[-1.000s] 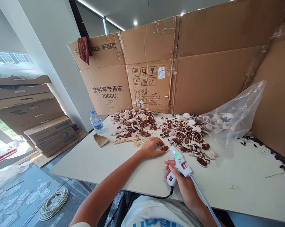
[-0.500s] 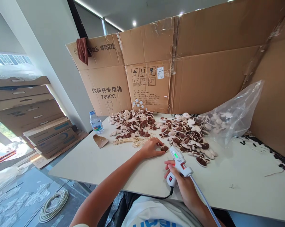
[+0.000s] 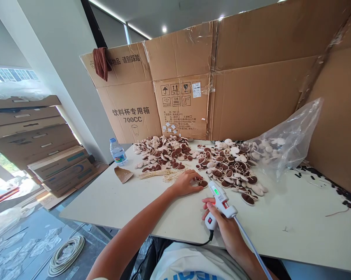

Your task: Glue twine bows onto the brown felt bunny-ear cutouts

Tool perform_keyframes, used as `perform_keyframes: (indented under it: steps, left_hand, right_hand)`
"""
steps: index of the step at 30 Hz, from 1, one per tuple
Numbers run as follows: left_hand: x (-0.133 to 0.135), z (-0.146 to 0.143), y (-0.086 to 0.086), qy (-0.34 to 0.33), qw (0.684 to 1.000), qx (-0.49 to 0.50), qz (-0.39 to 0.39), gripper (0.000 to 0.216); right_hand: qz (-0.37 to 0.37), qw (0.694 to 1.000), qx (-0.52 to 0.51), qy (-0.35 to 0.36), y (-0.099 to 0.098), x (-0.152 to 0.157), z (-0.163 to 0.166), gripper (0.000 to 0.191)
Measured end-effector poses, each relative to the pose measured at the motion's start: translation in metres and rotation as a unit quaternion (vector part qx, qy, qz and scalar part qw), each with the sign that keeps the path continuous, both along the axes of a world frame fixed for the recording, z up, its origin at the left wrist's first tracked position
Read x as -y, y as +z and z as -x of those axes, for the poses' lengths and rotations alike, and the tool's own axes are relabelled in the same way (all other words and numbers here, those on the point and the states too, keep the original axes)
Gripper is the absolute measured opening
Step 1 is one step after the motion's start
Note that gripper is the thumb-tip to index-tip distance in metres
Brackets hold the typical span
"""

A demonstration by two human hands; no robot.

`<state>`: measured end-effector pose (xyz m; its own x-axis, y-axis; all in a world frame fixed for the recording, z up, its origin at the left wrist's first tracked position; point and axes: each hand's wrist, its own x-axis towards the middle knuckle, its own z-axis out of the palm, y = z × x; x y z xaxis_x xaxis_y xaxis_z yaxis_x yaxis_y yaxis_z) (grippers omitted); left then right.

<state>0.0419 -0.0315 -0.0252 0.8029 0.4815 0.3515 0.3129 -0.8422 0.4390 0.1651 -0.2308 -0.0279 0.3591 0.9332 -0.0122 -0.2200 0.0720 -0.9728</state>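
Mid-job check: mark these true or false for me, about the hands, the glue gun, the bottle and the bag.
The right hand grips the glue gun: true.
The left hand hovers in the air: false, it rests on a brown piece on the table.
The water bottle lies on its side: false, it stands upright.
The plastic bag lies right of the piles of pieces: true.

The white hot-glue gun [image 3: 221,201] sits just right of the lower centre of the frame. The right hand [image 3: 226,229] grips its handle, the nozzle points up-left, and a green light glows on top. Just beyond the nozzle, a small brown oval piece [image 3: 203,182] lies flat on the counter [image 3: 294,233], touched by the left hand [image 3: 186,182].
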Motion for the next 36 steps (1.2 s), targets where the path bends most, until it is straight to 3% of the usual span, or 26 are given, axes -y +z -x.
perform_keyframes:
  steps: [7,25,36]
  left_hand:
    - [-0.0006,0.0006,-0.0011,0.005,1.0,0.003,0.002,0.034]
    - [0.0022,-0.005,0.0069,-0.017,0.993,-0.071,-0.093,0.025]
    - [0.006,-0.004,0.0025,0.018,0.999,-0.007,-0.033,0.035]
  right_hand:
    - [0.004,1.0,-0.002,0.007,0.0012,0.0008,-0.0015,0.047]
    - [0.011,1.0,-0.001,0.009,-0.0006,0.0006,-0.0028,0.047]
    - [0.005,1.0,-0.004,0.014,-0.0002,0.0001,-0.002,0.043]
